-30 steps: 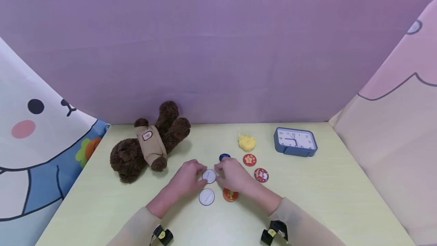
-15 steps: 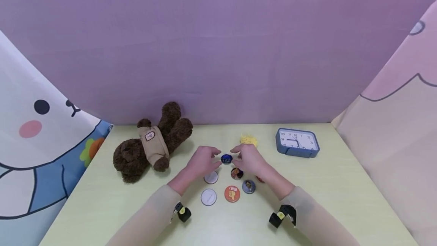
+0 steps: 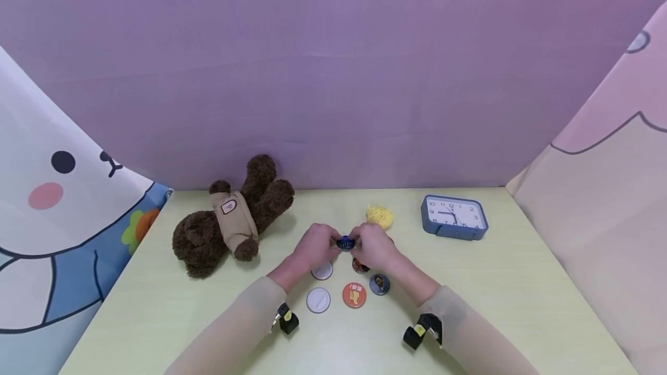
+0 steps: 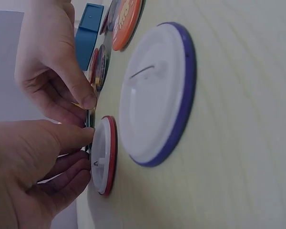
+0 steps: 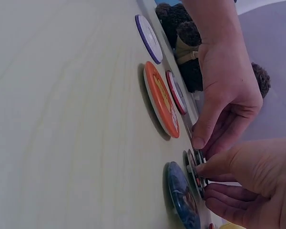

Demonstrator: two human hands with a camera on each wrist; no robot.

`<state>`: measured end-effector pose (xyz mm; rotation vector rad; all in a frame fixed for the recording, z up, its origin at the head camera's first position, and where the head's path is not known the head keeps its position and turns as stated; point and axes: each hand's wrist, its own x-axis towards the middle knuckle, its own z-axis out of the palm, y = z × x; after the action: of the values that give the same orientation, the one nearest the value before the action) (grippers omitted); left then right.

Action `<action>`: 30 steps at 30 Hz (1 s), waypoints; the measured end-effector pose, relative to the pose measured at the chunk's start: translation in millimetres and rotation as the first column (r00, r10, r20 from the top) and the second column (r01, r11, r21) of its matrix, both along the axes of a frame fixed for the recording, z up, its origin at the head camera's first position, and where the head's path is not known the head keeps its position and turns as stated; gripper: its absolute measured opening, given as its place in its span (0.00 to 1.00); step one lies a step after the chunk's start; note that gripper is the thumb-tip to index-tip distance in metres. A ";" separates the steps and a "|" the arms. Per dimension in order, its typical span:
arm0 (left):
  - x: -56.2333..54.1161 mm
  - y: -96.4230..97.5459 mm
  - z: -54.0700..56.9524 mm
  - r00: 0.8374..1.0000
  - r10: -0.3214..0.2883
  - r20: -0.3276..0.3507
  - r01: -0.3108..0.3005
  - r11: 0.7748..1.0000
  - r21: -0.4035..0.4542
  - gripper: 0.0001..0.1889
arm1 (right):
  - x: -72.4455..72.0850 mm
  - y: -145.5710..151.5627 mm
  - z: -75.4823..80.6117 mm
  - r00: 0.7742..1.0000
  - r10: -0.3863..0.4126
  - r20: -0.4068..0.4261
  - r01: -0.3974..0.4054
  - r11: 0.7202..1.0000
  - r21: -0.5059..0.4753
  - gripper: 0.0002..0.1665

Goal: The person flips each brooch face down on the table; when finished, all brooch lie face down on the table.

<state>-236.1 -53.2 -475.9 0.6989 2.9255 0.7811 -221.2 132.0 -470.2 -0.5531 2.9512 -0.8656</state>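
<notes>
In the head view a dark blue button badge point(image 3: 345, 242) lies between both hands. My left hand point(image 3: 315, 245) pinches its left edge with thumb and fingers, while my right hand point(image 3: 376, 247) pinches the right edge. Just below, a darker picture badge point(image 3: 359, 266) is partly covered by the right hand. Two badges lie face down, pins showing: a red-rimmed one point(image 4: 103, 155) close to the left fingertips and a purple-rimmed one point(image 4: 155, 95) nearer the person. An orange badge point(image 3: 354, 296) and a grey-blue portrait badge point(image 3: 380, 285) lie face up.
A brown teddy bear point(image 3: 229, 224) in a beige shirt lies at the back left. Behind the right hand sits a small fuzzy yellow thing point(image 3: 380, 216). A blue alarm clock point(image 3: 454, 217) stands at the back right, before a purple backdrop point(image 3: 333, 74).
Both hands left the upper face-down badge and moved up to the dark blue badge. Half a second ago their fingers were spread around it; now they have closed onto its edges.
</notes>
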 end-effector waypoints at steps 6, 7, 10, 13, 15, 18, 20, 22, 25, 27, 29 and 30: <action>2.6 -1.7 -0.4 0.999 -0.007 -0.036 0.007 1.000 0.007 0.07 | -2.3 3.0 -3.6 1.000 0.028 -0.003 -0.028 0.999 -0.031 0.09; 3.2 -2.5 -0.9 0.999 -0.003 -0.044 0.003 1.000 0.005 0.07 | -2.6 3.7 -3.7 0.999 0.038 -0.010 -0.039 0.999 -0.032 0.08; 5.3 -4.9 -1.5 0.998 0.006 -0.069 -0.005 1.000 0.011 0.06 | -2.5 5.8 -2.0 0.997 0.069 -0.035 -0.070 0.997 -0.034 0.05; 6.9 -6.5 -0.5 0.995 0.023 -0.092 -0.018 0.998 0.052 0.05 | -2.1 6.7 0.9 0.995 0.083 -0.060 -0.085 0.996 -0.041 0.04; 7.4 -7.0 0.3 0.993 0.044 -0.106 -0.035 0.996 0.080 0.05 | -1.9 6.8 2.2 0.995 0.079 -0.068 -0.083 0.995 -0.052 0.05; 7.9 -6.9 0.8 0.990 0.078 -0.116 -0.066 0.993 0.101 0.06 | -1.8 6.1 3.0 0.996 0.068 -0.063 -0.072 0.995 -0.074 0.05; 8.4 -6.6 0.7 0.989 0.085 -0.119 -0.072 0.991 0.109 0.07 | -1.8 5.3 2.9 0.997 0.058 -0.051 -0.062 0.995 -0.083 0.05; 9.3 -6.1 0.8 0.991 0.082 -0.110 -0.069 0.990 0.120 0.09 | -2.0 4.6 1.9 0.998 0.050 -0.037 -0.053 0.994 -0.092 0.06; 11.5 -5.0 1.0 0.994 0.074 -0.078 -0.063 0.989 0.137 0.13 | -2.5 3.7 -0.6 0.999 0.037 -0.016 -0.038 0.994 -0.098 0.09; 12.8 -3.9 1.3 0.996 0.075 -0.046 -0.068 0.989 0.131 0.16 | -3.0 3.2 -2.5 1.000 0.026 0.000 -0.025 0.995 -0.099 0.10; 13.5 -2.9 1.1 0.997 0.080 -0.019 -0.077 0.991 0.114 0.18 | -3.3 2.5 -3.6 1.000 0.016 0.012 -0.015 0.995 -0.101 0.10; 13.5 -2.4 0.9 0.997 0.083 -0.008 -0.082 0.991 0.107 0.19 | -3.4 2.1 -3.8 1.000 0.014 0.014 -0.012 0.995 -0.100 0.09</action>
<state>-222.6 -55.6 -475.0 0.5951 2.9589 0.9505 -224.6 134.0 -474.0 -0.5666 2.9000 -1.0157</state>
